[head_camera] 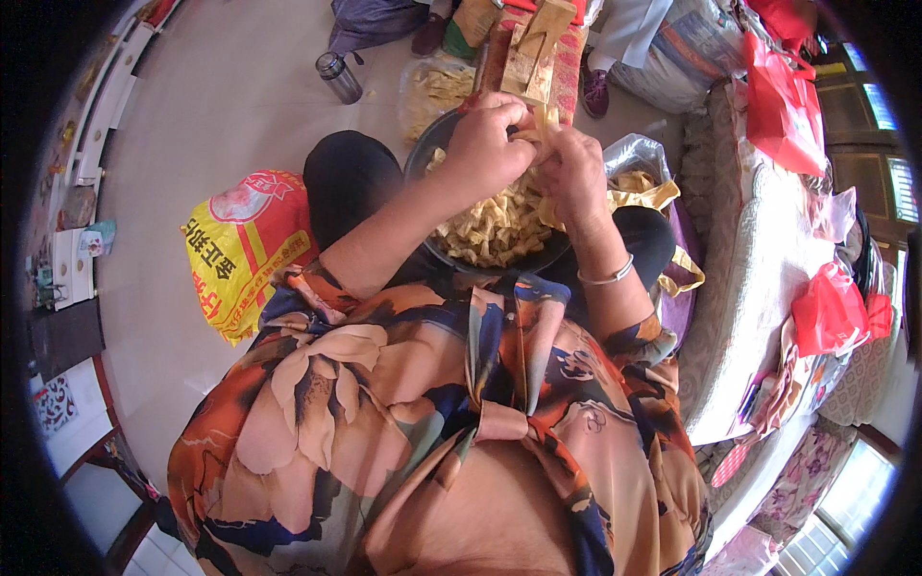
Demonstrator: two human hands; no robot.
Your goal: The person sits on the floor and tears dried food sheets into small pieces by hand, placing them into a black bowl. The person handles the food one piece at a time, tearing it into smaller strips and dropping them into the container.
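My left hand [493, 147] and my right hand [576, 173] meet above a dark round basin [420, 153]. Between their fingertips they grip a pale yellow strip [545, 119], which looks like tofu skin. Part of it is hidden behind the fingers; one end stands up above them. Below, many folded or knotted yellow pieces [497, 227] lie heaped in the basin, which sits between my knees. To the right of my right hand, a clear plastic bag [632, 147] holds wider yellow sheets [641, 194], some hanging over its edge.
Beyond the basin, a wooden tool [529, 65] rests on a red-patterned bench [569, 79]. Yellow strips [446, 90] lie in clear plastic beside it. A thermos flask [338, 78] and a red-yellow sack [252, 245] stand left. Another person's shoe [596, 93] is ahead; a sofa [742, 288] flanks the right.
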